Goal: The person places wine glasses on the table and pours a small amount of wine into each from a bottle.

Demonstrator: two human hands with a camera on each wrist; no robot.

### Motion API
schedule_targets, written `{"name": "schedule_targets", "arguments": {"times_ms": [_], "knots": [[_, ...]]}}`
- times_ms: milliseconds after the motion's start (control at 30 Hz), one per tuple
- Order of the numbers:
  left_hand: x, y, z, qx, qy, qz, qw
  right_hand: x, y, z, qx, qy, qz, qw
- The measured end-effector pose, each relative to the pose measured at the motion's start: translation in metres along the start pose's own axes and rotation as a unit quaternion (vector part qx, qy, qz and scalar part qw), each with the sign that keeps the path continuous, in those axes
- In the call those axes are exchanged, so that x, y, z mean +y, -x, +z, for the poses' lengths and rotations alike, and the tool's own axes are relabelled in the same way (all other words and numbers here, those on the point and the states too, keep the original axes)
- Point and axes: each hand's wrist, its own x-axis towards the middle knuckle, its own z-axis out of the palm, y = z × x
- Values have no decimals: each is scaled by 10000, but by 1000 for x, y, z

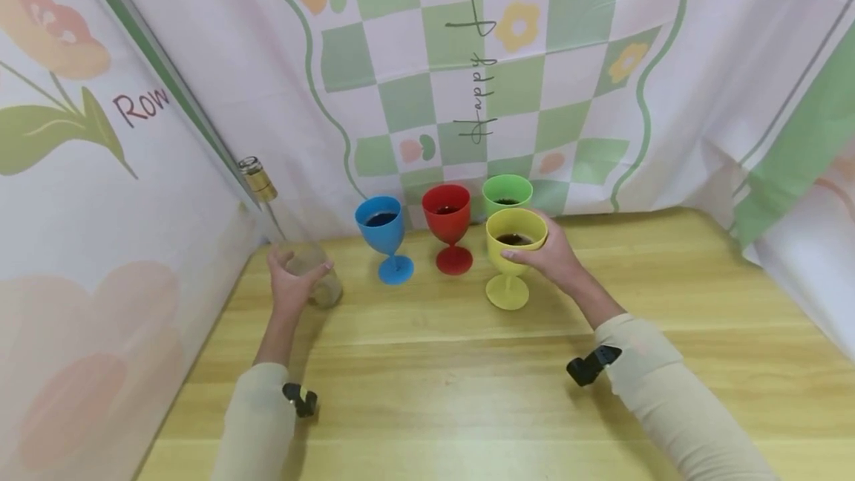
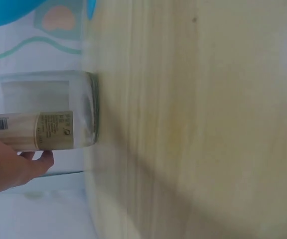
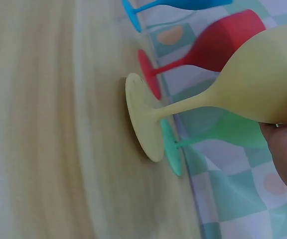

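My left hand point(image 1: 292, 289) grips a clear glass bottle point(image 1: 328, 292) with a gold-coloured neck band; it stands on the table at the left. In the left wrist view the bottle point(image 2: 44, 97) shows a tan label with a barcode. On the right, my right hand point(image 1: 556, 254) holds the bowl of a yellow goblet point(image 1: 505, 262) with dark liquid inside. The goblet's round foot is at the tabletop; whether it touches cannot be told. Behind it stands a green goblet point(image 1: 510, 188), partly hidden. A red goblet point(image 1: 447, 223) and a blue goblet point(image 1: 383, 232) stand between my hands, both holding dark liquid.
The wooden table point(image 1: 441, 392) ends at a hanging patterned cloth point(image 1: 454, 95) just behind the goblets. Another printed cloth point(image 1: 80, 228) borders the left side, close to the bottle. The red goblet stands near the yellow and green ones.
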Motion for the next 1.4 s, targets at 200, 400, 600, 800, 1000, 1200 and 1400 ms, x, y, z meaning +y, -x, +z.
{"name": "schedule_targets", "arguments": {"times_ms": [200, 400, 600, 800, 1000, 1200, 1400], "knots": [[1, 0, -3, 17, -214, 67, 9997, -8, -7, -22, 223, 46, -86, 9997], [0, -3, -6, -63, -419, 138, 9990, -7, -11, -51, 629, -235, -188, 9976], [-2, -5, -7, -178, -345, 124, 9992, 1, -15, -77, 988, -709, -237, 9923], [-3, -5, -8, -250, -325, 120, 9991, 9, -24, -91, 1449, -220, -30, 9892], [-2, -2, -9, -328, -499, 180, 9981, 15, -32, -96, 1784, 678, 541, 9801], [-1, 2, -10, -404, -643, 144, 9970, 22, -35, -98, 1660, 1145, 843, 9758], [-4, 6, -14, -696, -590, 72, 9958, 27, -34, -99, 1728, 1080, 953, 9744]]}}
